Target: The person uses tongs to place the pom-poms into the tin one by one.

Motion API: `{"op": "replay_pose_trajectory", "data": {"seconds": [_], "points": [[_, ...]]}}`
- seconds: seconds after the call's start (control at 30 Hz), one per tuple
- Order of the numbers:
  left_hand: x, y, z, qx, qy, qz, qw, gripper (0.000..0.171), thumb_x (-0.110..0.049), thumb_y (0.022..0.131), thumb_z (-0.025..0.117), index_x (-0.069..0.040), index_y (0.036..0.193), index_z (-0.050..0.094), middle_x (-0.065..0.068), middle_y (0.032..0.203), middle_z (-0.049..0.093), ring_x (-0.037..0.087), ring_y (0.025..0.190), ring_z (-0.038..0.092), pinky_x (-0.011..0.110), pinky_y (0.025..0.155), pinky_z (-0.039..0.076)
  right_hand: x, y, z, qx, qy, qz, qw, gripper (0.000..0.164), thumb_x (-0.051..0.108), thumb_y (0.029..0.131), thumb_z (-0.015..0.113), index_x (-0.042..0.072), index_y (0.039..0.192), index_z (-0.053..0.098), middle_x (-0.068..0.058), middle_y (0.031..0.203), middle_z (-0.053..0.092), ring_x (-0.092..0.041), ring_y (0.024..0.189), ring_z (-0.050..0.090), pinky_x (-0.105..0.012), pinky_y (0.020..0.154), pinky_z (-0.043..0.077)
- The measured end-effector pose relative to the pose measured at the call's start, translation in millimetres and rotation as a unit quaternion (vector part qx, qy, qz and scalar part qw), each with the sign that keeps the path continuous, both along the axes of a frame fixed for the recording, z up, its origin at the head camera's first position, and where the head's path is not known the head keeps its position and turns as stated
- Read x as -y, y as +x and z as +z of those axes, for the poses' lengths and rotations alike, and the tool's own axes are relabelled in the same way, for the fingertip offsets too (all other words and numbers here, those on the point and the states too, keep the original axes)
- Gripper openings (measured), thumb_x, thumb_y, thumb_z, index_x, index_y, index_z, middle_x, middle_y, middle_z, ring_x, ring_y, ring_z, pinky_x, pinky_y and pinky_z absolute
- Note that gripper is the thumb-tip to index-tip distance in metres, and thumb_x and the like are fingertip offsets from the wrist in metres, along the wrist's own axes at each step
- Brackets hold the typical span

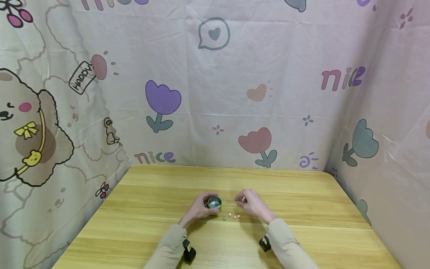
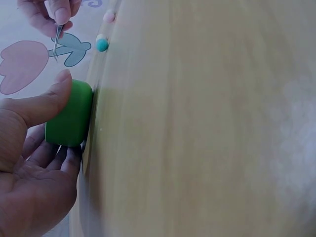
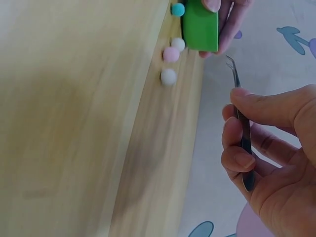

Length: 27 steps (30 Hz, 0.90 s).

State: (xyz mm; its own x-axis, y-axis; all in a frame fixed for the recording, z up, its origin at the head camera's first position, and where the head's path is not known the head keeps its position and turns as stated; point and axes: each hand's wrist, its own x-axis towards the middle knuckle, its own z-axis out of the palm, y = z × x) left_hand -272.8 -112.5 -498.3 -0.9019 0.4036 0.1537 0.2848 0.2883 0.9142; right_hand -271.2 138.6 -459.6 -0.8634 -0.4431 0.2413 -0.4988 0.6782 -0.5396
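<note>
A small round tin point(image 1: 215, 209), green outside and shiny inside, stands upright on the table with its mouth facing up. My left hand point(image 1: 200, 208) grips it from the left, thumb on the near side and fingers around the far side. To the right, my right hand point(image 1: 254, 204) pinches metal tweezers point(image 3: 245, 131) between thumb and fingers. Their bent tips point toward the tin, slightly parted, with nothing between them. Several small balls lie in front of the tin: a teal ball point(image 3: 177, 9), a pink ball point(image 3: 171, 54) and white balls point(image 3: 168, 77).
The wooden table point(image 1: 161, 194) runs back to a printed cloth point(image 1: 215, 93) hanging behind it and along both sides. Black wrist cameras point(image 1: 189, 252) sit at both sleeves.
</note>
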Motion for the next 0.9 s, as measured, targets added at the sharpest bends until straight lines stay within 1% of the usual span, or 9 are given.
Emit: {"op": "replay_pose_trajectory", "data": {"seconds": [0.13,0.3,0.5,0.7,0.9], "points": [[0,0.8,0.6,0.001,0.0,0.0,1.0,0.061,0.002,0.082,0.079,0.013,0.135,0.051,0.032,0.132,0.058,0.049,0.126,0.056,0.059,0.11,0.045,-5,1.6,-0.1,0.005,-0.007,0.0,1.0,0.01,-0.001,0.088,0.07,0.002,0.095,0.077,-0.005,0.09,0.073,-0.012,0.076,0.066,-0.02,0.068,0.055],[0,1.2,1.0,0.002,0.002,0.001,1.0,0.061,0.003,0.082,0.079,0.012,0.135,0.052,0.031,0.131,0.059,0.048,0.125,0.057,0.059,0.11,0.045,-12,2.5,-1.7,-0.005,-0.007,-0.004,1.0,0.009,-0.001,0.087,0.072,0.002,0.094,0.077,-0.006,0.09,0.074,-0.011,0.076,0.064,-0.018,0.068,0.053],[-1,1.5,1.9,-0.001,-0.003,0.001,1.0,0.061,0.002,0.082,0.079,0.012,0.135,0.052,0.031,0.131,0.059,0.048,0.125,0.057,0.059,0.109,0.046,-21,3.4,-4.3,-0.005,-0.003,-0.013,1.0,0.01,0.0,0.086,0.072,0.003,0.094,0.076,-0.006,0.091,0.075,-0.012,0.077,0.065,-0.019,0.069,0.054],[0,2.4,2.0,0.002,0.0,-0.001,1.0,0.061,0.002,0.082,0.079,0.012,0.135,0.052,0.031,0.131,0.059,0.048,0.125,0.057,0.059,0.109,0.046,-28,6.2,-5.8,-0.009,0.0,-0.007,1.0,0.011,0.0,0.086,0.072,0.004,0.095,0.077,-0.006,0.091,0.074,-0.012,0.078,0.066,-0.021,0.072,0.056],[0,3.4,3.4,0.001,0.0,0.001,1.0,0.061,0.0,0.083,0.079,0.012,0.136,0.051,0.031,0.131,0.059,0.048,0.125,0.057,0.059,0.109,0.046,-35,7.9,-6.4,-0.006,0.003,0.007,1.0,0.01,0.002,0.087,0.072,0.004,0.095,0.077,-0.006,0.092,0.074,-0.011,0.078,0.066,-0.02,0.071,0.056]]}}
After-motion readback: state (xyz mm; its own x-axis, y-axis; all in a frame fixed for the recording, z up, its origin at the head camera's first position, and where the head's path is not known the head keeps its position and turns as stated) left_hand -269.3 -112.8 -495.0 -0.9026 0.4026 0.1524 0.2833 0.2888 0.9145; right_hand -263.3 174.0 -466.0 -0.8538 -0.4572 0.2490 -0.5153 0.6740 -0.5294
